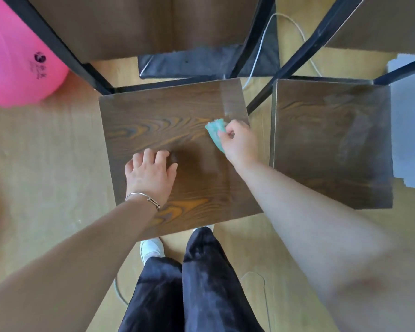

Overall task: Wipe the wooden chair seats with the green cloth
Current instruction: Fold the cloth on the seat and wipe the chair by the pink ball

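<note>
- Centre of the frame, seen from above: a dark wooden chair seat (158, 121) with orange grain, on a black metal frame over a pale wood floor (46, 152).
- Right grip (240, 142), at the seat's upper right edge, is clenched around the green cloth (215, 129), which is bunched and pressed against the wood.
- Left grip (151, 173) is released, holding nothing. Its fingers are spread on the middle of the seat, with a thin bracelet (141, 196) at the wrist.
- Second chair seat (331, 144), at the right of the frame, looks dull with pale streaks.
- Progress, as a judgement: wiping of the centre seat is under way, and the right seat probably remains to be done.
- Pink ball (15, 56) sits at upper left.
</note>
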The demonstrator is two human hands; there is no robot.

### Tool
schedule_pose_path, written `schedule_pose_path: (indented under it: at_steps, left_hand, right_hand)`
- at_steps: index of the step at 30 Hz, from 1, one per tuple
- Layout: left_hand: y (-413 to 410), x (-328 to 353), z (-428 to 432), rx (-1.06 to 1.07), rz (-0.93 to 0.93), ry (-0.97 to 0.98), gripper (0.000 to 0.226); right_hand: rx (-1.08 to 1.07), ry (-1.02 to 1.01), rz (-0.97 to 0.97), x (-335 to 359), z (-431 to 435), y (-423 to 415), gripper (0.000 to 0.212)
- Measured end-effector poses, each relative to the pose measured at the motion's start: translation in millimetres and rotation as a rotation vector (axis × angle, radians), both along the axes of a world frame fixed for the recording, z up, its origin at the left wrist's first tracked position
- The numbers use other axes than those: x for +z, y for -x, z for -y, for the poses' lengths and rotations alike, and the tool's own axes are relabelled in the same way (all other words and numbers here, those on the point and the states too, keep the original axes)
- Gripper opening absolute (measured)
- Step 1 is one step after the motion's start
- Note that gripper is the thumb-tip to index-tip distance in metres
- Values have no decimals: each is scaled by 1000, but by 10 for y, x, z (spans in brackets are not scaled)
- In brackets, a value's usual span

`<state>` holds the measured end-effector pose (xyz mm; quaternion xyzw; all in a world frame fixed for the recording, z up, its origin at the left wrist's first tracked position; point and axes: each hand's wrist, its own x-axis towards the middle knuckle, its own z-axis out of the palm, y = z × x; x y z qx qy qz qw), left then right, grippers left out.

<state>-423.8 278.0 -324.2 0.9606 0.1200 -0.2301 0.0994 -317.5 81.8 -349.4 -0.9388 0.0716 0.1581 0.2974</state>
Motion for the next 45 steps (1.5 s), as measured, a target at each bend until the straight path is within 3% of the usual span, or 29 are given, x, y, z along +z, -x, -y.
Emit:
schedule_pose_path:
  at_steps: [7,14,20,27,35,40,45]
  left_hand:
    - [-567,74,107,21,103,5,51]
    - [-554,50,248,-74,83,-64,62]
    - [-348,103,347,-62,60,-57,67]
    - [-37,133,417,-95,42,-56,66]
    - [293,110,493,-136,10,-41,61]
    - [330,143,515,-113,41,-18,57]
    - [184,149,517,-67,87,-2,57]
  right_hand:
    - [-168,24,77,-241,-194,-1279,25]
    - [33,234,35,-342,-147,-1291,25]
    - [252,337,-64,-159,41,-597,22]
    - [330,168,-136,-58,399,779,17]
    - [400,143,-216,-33,637,1720,6]
    - [266,84,-253,-11,625,1665,20]
    - [107,3,-67,20,528,447,22]
